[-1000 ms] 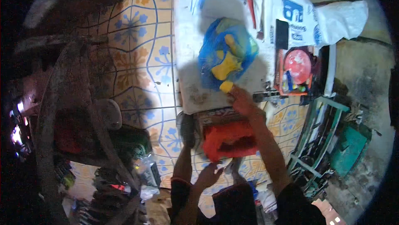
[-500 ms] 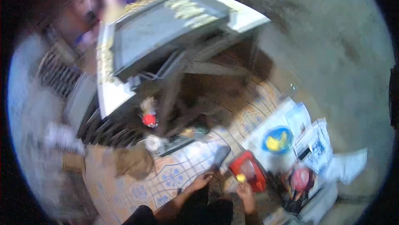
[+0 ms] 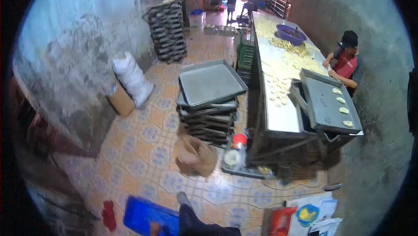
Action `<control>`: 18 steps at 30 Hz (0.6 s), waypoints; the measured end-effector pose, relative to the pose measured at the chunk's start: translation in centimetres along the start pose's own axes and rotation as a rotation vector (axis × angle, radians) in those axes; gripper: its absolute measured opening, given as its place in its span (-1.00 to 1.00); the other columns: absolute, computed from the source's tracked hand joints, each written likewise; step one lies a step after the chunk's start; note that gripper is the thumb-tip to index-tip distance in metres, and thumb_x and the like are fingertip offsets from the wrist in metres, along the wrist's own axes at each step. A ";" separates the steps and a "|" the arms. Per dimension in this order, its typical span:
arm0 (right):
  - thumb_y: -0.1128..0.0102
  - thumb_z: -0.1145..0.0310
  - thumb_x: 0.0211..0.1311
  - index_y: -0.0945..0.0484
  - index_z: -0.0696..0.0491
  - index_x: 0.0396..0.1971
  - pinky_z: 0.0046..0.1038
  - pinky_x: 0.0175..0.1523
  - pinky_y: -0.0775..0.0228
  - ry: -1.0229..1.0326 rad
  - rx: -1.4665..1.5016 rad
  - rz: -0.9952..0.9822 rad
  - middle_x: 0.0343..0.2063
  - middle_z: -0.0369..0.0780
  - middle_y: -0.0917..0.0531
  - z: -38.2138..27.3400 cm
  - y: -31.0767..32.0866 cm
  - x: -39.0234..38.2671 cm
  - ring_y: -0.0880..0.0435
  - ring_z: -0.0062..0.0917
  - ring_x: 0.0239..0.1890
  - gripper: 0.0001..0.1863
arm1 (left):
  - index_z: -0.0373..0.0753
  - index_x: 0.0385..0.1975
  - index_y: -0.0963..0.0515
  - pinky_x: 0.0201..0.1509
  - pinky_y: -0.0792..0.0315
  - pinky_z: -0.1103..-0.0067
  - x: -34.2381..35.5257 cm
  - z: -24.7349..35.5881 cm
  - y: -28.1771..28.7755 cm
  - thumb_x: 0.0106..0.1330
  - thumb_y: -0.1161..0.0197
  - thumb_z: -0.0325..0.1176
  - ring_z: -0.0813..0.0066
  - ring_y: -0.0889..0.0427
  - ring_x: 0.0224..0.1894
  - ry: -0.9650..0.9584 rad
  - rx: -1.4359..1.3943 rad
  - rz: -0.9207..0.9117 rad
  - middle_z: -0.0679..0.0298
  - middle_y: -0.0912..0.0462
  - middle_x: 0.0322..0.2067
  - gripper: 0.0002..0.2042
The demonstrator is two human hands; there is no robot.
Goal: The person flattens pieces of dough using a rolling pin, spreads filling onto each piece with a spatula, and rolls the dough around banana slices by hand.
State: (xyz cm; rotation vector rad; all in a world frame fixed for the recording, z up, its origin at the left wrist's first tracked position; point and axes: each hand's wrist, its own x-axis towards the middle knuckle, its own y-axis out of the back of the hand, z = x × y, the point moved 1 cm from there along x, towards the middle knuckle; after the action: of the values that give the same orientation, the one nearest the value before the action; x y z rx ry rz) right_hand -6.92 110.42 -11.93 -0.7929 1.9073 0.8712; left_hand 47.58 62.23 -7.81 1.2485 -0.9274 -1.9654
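Hands are barely in shot: something that may be the left hand (image 3: pixel 153 228) sits at 7 o'clock on a blue mat (image 3: pixel 146 215), too blurry to tell its grip, and the right one is out of view. At 5 o'clock lies a red packet (image 3: pixel 281 221) beside a blue-and-yellow bag (image 3: pixel 307 213) on white sheets. Centre holds a stack of grey trays (image 3: pixel 210 81). At 3 o'clock, a tray (image 3: pixel 329 105) carries four dough pieces (image 3: pixel 342 110), near a co-worker (image 3: pixel 346 61). One white sack (image 3: pixel 132 78) leans at 10.
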 end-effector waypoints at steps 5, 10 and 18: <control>-0.23 0.22 0.20 -0.58 -0.04 -0.43 -0.30 -0.33 -0.42 0.151 -0.597 -0.045 -0.65 -0.31 -0.52 -6.6 -9.9 8.3 -0.51 -0.40 -0.58 -0.86 | -0.11 -0.82 -0.40 -0.52 -0.37 0.22 10.2 -0.6 9.0 0.08 -0.25 -0.22 0.21 -0.54 -0.64 0.231 -0.907 -0.038 0.26 -0.46 -0.75 -0.70; -0.23 0.32 0.05 -0.69 0.00 -0.54 -0.29 -0.41 -0.49 0.518 -0.810 0.307 -0.50 -0.22 -0.74 -31.8 -27.7 10.5 -0.72 -0.37 -0.44 -0.88 | -0.12 -0.78 -0.42 -0.50 -0.38 0.23 20.0 2.7 23.5 0.10 -0.25 -0.21 0.23 -0.54 -0.62 -0.073 -0.868 -0.213 0.25 -0.48 -0.73 -0.72; -0.15 0.23 0.22 -0.72 0.17 -0.44 -0.26 -0.35 -0.45 0.672 -0.533 -0.151 -0.56 -0.17 -0.71 -70.6 -49.9 -0.3 -0.65 -0.38 -0.50 -0.69 | -0.14 -0.71 -0.44 -0.48 -0.39 0.26 32.1 -3.2 38.1 0.13 -0.25 -0.21 0.25 -0.56 -0.60 -0.149 -0.739 -0.343 0.24 -0.51 -0.69 -0.75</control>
State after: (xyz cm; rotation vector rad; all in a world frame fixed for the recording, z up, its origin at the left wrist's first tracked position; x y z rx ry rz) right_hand 1.40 25.50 2.02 -1.6998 2.1509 1.1294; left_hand 44.13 14.64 6.82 0.8616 0.0052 -2.3672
